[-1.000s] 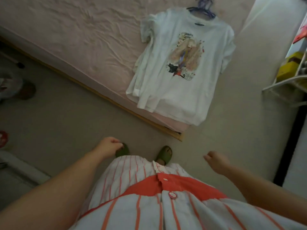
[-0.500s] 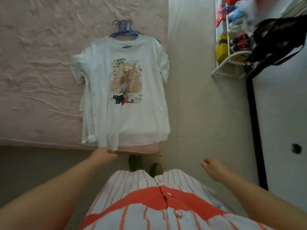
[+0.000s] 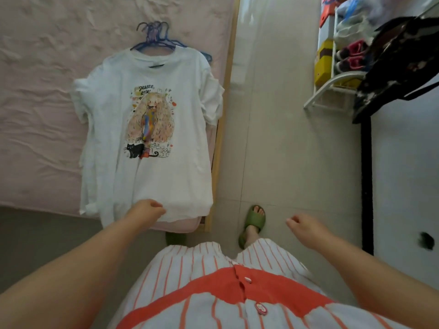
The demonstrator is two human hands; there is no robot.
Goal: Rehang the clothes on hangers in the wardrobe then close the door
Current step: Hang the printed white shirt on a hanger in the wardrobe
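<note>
A white T-shirt point(image 3: 152, 119) with a cartoon girl and a black cat printed on it lies flat on the pink bed point(image 3: 40, 96), on top of more white garments. Several blue hangers point(image 3: 155, 36) stick out at its collar. My left hand point(image 3: 146, 211) hovers over the shirt's lower hem with loosely curled fingers and holds nothing. My right hand point(image 3: 306, 227) hangs over the floor to the right, fingers loosely curled, empty.
A wooden bed frame edge point(image 3: 224, 103) runs beside a strip of tiled floor point(image 3: 285, 138). At the right stand a white shoe rack point(image 3: 332, 89) with shoes and a yellow box, a dark hanging bag point(image 3: 399, 65) and a white door point(image 3: 406, 174). My green slipper point(image 3: 253, 225) is on the floor.
The view has turned and come closer to the bed. The shirt now lies straight ahead and my left hand has come over its hem. My right hand stays low over the floor.
</note>
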